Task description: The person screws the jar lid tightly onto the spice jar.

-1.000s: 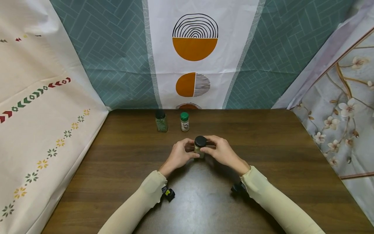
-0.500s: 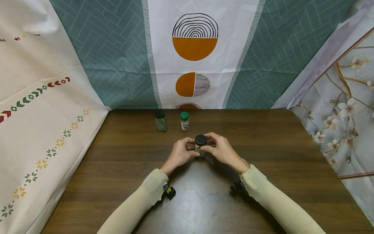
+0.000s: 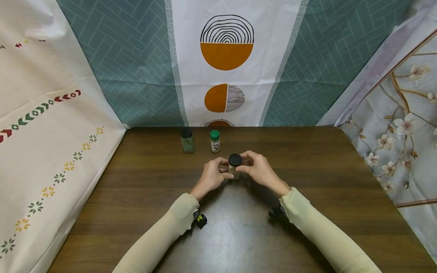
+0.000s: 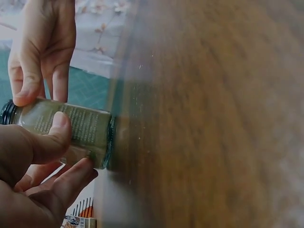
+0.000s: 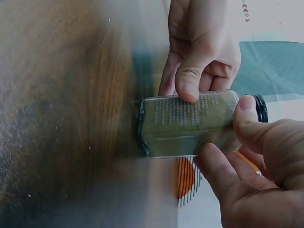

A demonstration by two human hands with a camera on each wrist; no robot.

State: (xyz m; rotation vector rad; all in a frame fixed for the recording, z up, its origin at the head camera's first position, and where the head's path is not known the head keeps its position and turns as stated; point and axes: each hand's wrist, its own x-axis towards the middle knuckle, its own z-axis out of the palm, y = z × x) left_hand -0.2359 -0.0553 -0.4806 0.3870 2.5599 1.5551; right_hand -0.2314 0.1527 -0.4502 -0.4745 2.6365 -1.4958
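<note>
A square glass spice jar (image 3: 235, 161) with a black lid and greenish-brown powder stands upright between both hands. Small print covers one side of the jar (image 4: 90, 124) in the left wrist view; it is too blurred to read. My left hand (image 3: 211, 175) grips the jar's lower body from the left, thumb on the near face. From the right, my right hand (image 3: 261, 171) holds it higher, its thumb just under the lid in the right wrist view. The jar's base is close to the wooden table; whether they touch I cannot tell.
Farther back on the table (image 3: 153, 212) stand two more spice jars: a black-lidded one with green flakes (image 3: 188, 143) and a smaller green-capped one (image 3: 215, 142). Patterned cloths hang along the back and both sides. A small black device (image 3: 200, 219) sits at the left wrist.
Both hands and the jar between them have shifted slightly up in the head view. The grip stays much the same, and the two back jars stand where they were.
</note>
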